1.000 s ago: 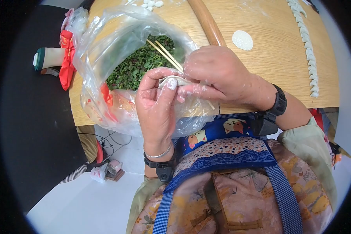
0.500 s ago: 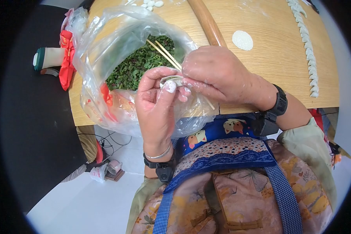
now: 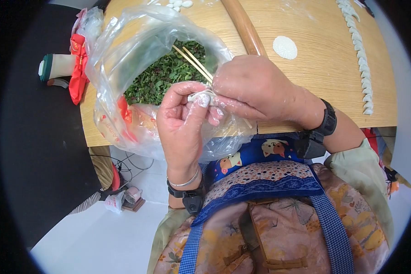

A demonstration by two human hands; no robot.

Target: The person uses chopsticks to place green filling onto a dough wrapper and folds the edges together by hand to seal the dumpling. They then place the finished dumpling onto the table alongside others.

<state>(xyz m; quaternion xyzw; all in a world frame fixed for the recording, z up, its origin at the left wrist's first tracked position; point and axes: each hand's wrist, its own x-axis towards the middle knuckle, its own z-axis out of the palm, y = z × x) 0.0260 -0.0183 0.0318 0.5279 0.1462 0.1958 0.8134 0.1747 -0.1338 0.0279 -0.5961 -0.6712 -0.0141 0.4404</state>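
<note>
Between my two hands is a small folded white dumpling (image 3: 201, 96), pinched near the table's front edge. My left hand (image 3: 185, 121) grips it from the left, with the floury thumb on top. My right hand (image 3: 255, 86) presses its closed fingers on the dumpling's right side. Two wooden chopsticks (image 3: 191, 61) run from the chopped green filling (image 3: 162, 77) to beneath my right hand. The filling lies in a clear plastic bag (image 3: 107, 86). A flat round wrapper (image 3: 285, 47) rests on the table beyond my right hand.
A wooden rolling pin (image 3: 242, 25) lies beyond my right hand. Along the table's right side runs a row of dumplings (image 3: 360, 57). Small dough pieces (image 3: 178, 4) sit at the far edge. A cup (image 3: 57, 67) and a red bag (image 3: 78, 68) are at the left.
The dumpling's opening, visible before, now looks pressed together under my left thumb. My left fingers have shifted slightly; my right hand stays nearly in place.
</note>
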